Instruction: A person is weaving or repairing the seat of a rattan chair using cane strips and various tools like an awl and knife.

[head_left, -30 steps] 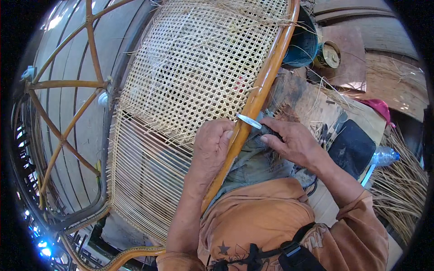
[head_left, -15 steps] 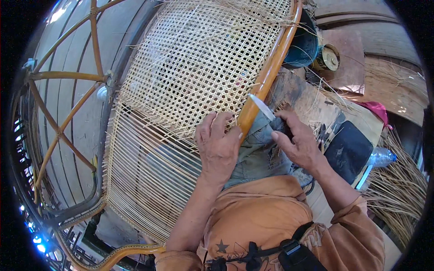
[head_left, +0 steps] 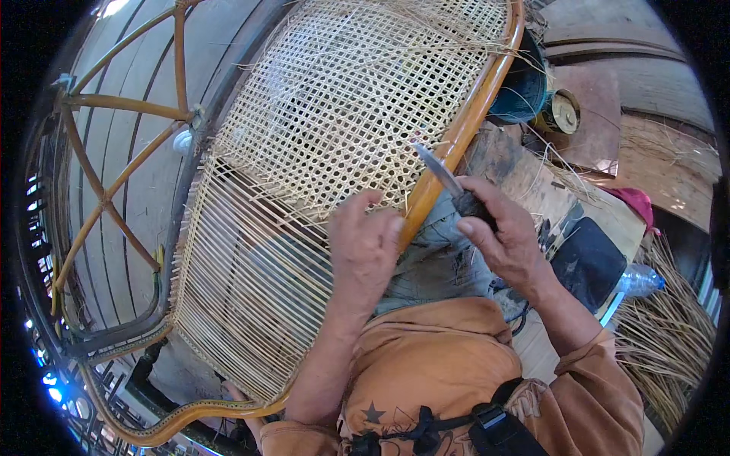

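Note:
A knife is gripped by its dark handle in my right hand. Its blade points up and left, across the varnished rattan rail. My left hand is at the lower edge of the woven cane panel, beside the rail. Its fingers are bent, with thumb and forefinger apart; no strand shows clearly between them, and the other fingertips are partly hidden. Below the finished weave, parallel cane strands stretch across the frame, and short loose ends stick out along the boundary.
Bent rattan poles stand at the left. Beyond the rail are a dark bucket and an open tin. At right lie a black pad, a plastic bottle, a pink cloth and a bundle of cane strips.
My right hand has turned the knife, so its blade shows narrower and its dark handle is now visible. My left hand's fingers have lifted and bent more. The whole view has shifted slightly.

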The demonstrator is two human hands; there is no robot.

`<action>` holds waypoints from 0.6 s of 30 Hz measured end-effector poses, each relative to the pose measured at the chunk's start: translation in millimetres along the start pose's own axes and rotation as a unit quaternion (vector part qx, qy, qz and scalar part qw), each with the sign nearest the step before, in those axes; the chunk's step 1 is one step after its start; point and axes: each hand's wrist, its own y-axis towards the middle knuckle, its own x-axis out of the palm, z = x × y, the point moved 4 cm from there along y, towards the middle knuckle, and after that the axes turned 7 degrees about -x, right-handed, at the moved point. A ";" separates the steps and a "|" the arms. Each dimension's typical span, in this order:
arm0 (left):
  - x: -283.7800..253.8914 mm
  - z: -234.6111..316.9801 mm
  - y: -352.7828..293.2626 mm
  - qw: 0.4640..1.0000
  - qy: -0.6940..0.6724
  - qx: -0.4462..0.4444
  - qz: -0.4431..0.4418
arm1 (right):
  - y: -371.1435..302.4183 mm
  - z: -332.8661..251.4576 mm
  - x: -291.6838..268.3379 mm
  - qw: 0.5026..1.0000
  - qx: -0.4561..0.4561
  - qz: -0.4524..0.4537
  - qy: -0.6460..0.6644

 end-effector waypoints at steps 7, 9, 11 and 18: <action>-27.9 -19.4 32.0 0.947 0.268 -0.121 -0.127 | 24.5 31.8 10.2 0.987 0.152 -0.013 -0.049; -27.7 -25.0 34.9 0.941 0.233 -0.180 -0.165 | 41.7 27.4 22.8 0.966 0.196 -0.112 -0.125; -26.4 -33.9 37.2 0.950 0.228 -0.146 -0.157 | 48.4 29.9 33.1 0.961 0.180 -0.136 -0.162; -26.6 -36.0 30.6 0.971 0.217 -0.061 -0.086 | 62.2 23.5 45.1 0.946 0.184 -0.149 -0.221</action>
